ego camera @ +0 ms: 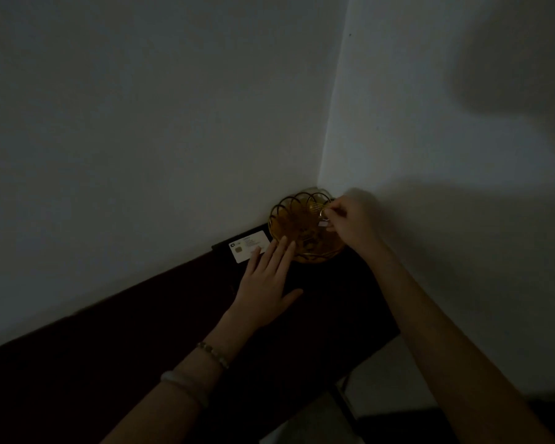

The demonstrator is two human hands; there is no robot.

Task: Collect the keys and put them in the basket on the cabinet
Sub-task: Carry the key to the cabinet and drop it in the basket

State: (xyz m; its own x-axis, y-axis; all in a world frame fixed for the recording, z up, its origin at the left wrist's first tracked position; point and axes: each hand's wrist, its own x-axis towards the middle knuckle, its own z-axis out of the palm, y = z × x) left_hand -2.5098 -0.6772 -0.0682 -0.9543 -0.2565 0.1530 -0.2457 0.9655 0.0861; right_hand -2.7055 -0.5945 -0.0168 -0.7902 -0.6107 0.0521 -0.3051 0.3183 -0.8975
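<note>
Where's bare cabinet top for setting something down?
Free: the long dark stretch of cabinet left of the left hand, along the wall. Crowded: the corner, with basket, white card and right hand holding keys over the basket.

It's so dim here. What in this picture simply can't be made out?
- Head view: contents of the basket, lost in darkness.
- What the right hand pinches: a small ring glint only, fingers cover the rest.
- Print on the card: too small.
- Cabinet surface detail: too dark.
</note>
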